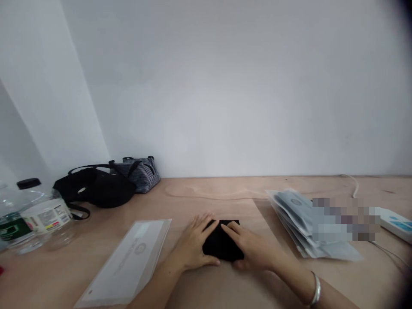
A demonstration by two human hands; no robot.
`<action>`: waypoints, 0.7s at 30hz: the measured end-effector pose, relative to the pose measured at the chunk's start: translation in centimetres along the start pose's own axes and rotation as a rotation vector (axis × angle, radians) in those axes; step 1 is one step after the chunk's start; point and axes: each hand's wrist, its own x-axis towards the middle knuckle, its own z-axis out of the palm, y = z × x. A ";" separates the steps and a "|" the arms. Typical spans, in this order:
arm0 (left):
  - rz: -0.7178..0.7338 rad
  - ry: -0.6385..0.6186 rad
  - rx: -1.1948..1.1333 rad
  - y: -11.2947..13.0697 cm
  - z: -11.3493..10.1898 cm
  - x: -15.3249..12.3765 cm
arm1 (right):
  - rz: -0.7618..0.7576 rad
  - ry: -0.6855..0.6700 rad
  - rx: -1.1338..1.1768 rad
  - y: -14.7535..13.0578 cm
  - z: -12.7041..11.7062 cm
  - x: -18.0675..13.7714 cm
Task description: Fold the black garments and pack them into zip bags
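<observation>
A small folded black cloth [218, 244] lies on the wooden table [212, 195] in front of me. My left hand [192, 242] rests flat on its left side, fingers stretched out and apart. My right hand [251, 249] lies flat over its right side, fingers extended toward the left. A silver bangle [316, 290] circles my right wrist. Neither hand grips anything; both press on the cloth.
An empty clear plastic pouch [127, 262] lies left of my hands. A stack of packed pouches [305, 223] sits to the right, beside a white power strip [395, 224] with a cable. A black bag [96, 186], a striped bag [141, 171] and plastic bottles [35, 216] stand at the left.
</observation>
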 end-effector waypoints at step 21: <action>-0.197 0.158 -0.768 1.2 0.0 -0.2 | 0.139 0.316 0.589 2.5 0.3 0.0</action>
